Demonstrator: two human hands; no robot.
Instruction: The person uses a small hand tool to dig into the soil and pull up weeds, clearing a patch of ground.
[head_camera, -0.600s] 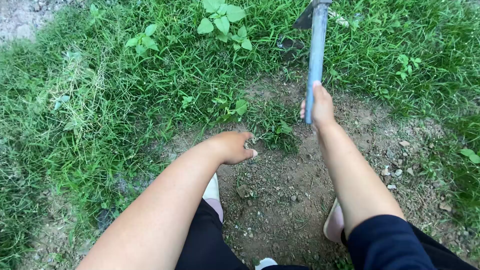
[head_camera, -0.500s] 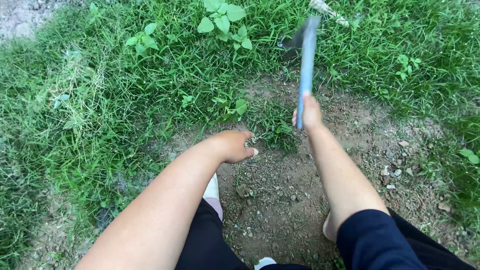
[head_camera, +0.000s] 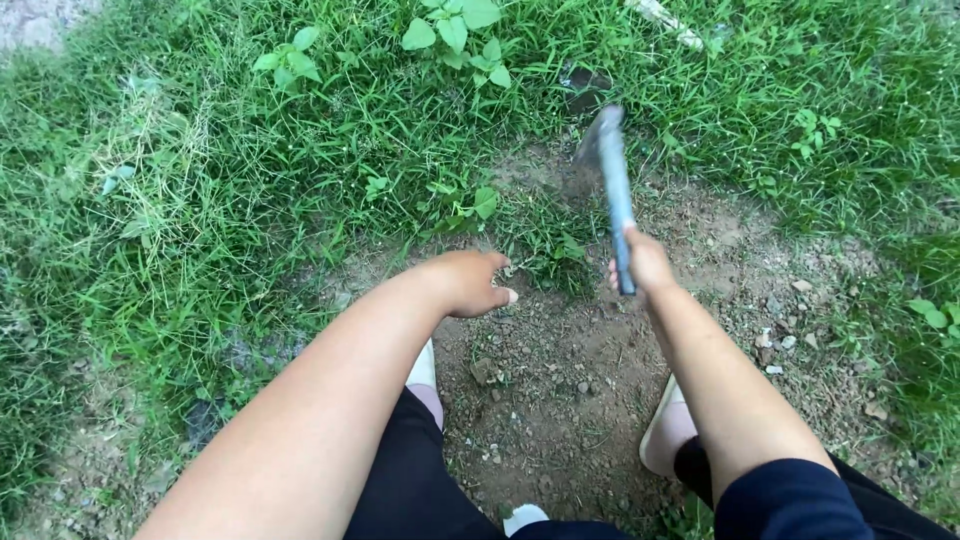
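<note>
I see right hand (head_camera: 648, 262) fisted low on the hoe (head_camera: 612, 185): stiff, likely head-heavy; left hand (head_camera: 470, 283) loosely curled, empty.

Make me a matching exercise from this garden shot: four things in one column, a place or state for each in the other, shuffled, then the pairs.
Things:
1. right hand
2. left hand
3. broad-leaved weed
4. bare soil patch

Places or states:
A. at the top of the view, in the grass
B. gripping the blue-handled hoe
C. fingers down at the grass edge, holding no tool
D. between the person's feet

Pairs: 1-B, 2-C, 3-A, 4-D
</note>
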